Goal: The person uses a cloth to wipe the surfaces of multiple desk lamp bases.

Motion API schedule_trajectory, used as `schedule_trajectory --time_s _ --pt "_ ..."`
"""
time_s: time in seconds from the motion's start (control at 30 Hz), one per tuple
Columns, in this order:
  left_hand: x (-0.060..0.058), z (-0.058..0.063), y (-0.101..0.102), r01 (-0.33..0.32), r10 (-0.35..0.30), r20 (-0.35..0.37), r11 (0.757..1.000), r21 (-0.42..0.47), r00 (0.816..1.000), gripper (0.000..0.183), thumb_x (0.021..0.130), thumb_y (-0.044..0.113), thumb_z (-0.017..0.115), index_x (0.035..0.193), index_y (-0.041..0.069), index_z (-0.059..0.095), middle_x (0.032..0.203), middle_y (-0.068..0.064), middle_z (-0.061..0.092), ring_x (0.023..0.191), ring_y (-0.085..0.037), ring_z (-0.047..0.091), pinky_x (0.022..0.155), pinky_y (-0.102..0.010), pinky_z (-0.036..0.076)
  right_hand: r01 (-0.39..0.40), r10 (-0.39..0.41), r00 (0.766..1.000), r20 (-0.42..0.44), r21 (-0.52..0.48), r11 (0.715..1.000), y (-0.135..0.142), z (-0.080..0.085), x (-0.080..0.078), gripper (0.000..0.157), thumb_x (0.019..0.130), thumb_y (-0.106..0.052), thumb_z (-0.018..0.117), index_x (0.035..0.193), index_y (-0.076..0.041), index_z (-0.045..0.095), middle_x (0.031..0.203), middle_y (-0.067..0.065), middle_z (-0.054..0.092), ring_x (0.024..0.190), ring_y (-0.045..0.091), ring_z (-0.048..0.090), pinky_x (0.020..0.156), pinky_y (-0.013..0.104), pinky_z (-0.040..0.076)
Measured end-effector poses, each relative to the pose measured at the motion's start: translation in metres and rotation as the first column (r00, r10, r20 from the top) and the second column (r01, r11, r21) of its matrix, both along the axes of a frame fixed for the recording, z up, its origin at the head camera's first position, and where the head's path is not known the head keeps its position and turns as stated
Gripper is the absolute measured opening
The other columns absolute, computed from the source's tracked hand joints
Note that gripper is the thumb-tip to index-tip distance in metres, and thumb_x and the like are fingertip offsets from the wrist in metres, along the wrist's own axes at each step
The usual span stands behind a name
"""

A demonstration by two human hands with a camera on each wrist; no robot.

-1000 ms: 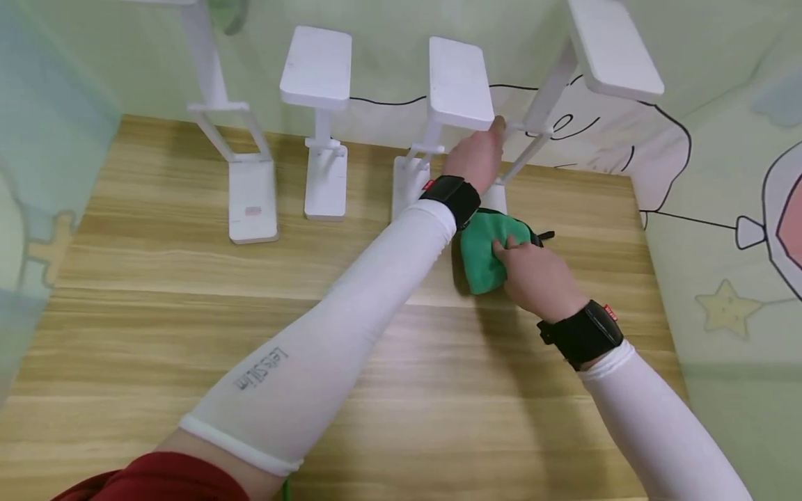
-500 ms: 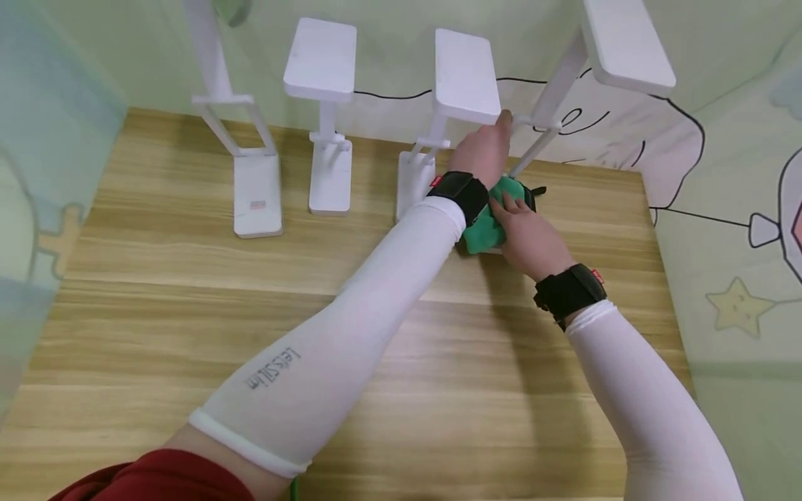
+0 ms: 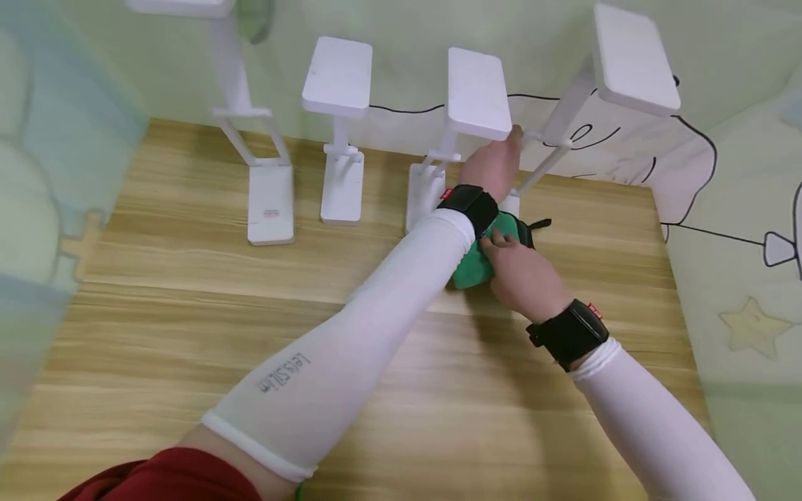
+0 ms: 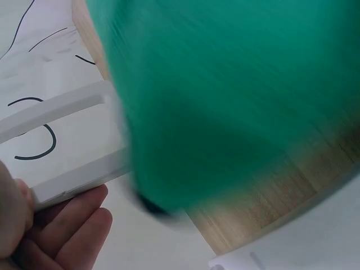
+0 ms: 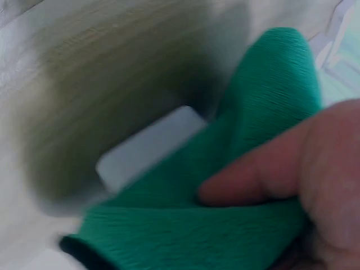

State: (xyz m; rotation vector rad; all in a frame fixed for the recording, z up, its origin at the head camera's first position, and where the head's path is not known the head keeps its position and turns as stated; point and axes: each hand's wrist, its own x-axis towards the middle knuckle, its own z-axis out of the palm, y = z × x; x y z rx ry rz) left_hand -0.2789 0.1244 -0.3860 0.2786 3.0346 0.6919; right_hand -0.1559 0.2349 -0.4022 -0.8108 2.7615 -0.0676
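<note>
A white folding phone stand stands at the right end of a row, its base partly under a green cloth. My left hand grips the stand's leg with curled fingers, as the left wrist view shows. The cloth has black edging and a small black loop. My right hand holds the bunched cloth against the base, one finger pressed into a fold. The cloth blurs in the left wrist view, and my left forearm covers part of it in the head view.
Three more white stands line the back of the wood-grain table: one at the far left, one beside it, and one close to my left hand. Printed walls enclose the table's back and sides.
My right hand slid the cloth away from me along the base, then drew it back towards me. My left hand keeps its grip on the stand's leg.
</note>
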Motion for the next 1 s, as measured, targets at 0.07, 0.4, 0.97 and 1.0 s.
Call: schedule_trajectory --time_s 0.07,0.4,0.97,1.0 --pt "0.001 0.000 0.005 0.014 -0.014 -0.003 1.000 -0.001 1.000 0.040 0.110 0.022 0.030 0.149 0.014 0.037 0.089 0.004 0.066 0.066 -0.009 0.062 0.055 -0.024 0.048 -0.015 0.012 0.999 -0.044 -0.062 0.998 0.005 -0.008 -0.007 0.054 0.082 0.007 0.053 0.135 0.006 0.054 0.143 0.027 0.046 0.130 0.044 0.039 0.098 0.057 0.045" --pt "0.000 -0.006 0.004 -0.018 0.014 -0.091 0.999 -0.045 0.996 0.036 0.110 0.022 0.033 0.142 0.013 0.045 0.087 0.004 0.068 0.065 -0.008 0.064 0.054 -0.024 0.052 0.079 -0.081 0.995 -0.061 -0.039 0.996 0.019 -0.011 -0.022 0.058 0.084 0.007 0.051 0.141 0.008 0.045 0.144 0.037 0.038 0.132 0.049 0.033 0.096 0.061 0.044" --pt "0.003 -0.001 0.001 0.001 -0.001 -0.036 1.000 0.016 0.999 0.039 0.111 0.022 0.030 0.147 0.010 0.038 0.090 0.002 0.070 0.065 -0.010 0.062 0.054 -0.026 0.049 -0.049 0.047 0.998 -0.038 -0.040 0.998 -0.009 -0.004 0.000 0.043 0.082 0.006 0.054 0.125 0.003 0.062 0.132 0.025 0.057 0.124 0.043 0.045 0.089 0.053 0.051" --pt "0.003 0.000 0.001 0.001 0.000 -0.031 1.000 0.017 1.000 0.038 0.111 0.022 0.030 0.147 0.011 0.037 0.090 0.002 0.069 0.065 -0.010 0.062 0.054 -0.026 0.048 -0.050 0.046 0.997 -0.069 -0.064 0.997 -0.008 -0.007 -0.007 0.038 0.081 0.006 0.056 0.118 0.003 0.064 0.128 0.023 0.060 0.123 0.042 0.046 0.089 0.053 0.052"
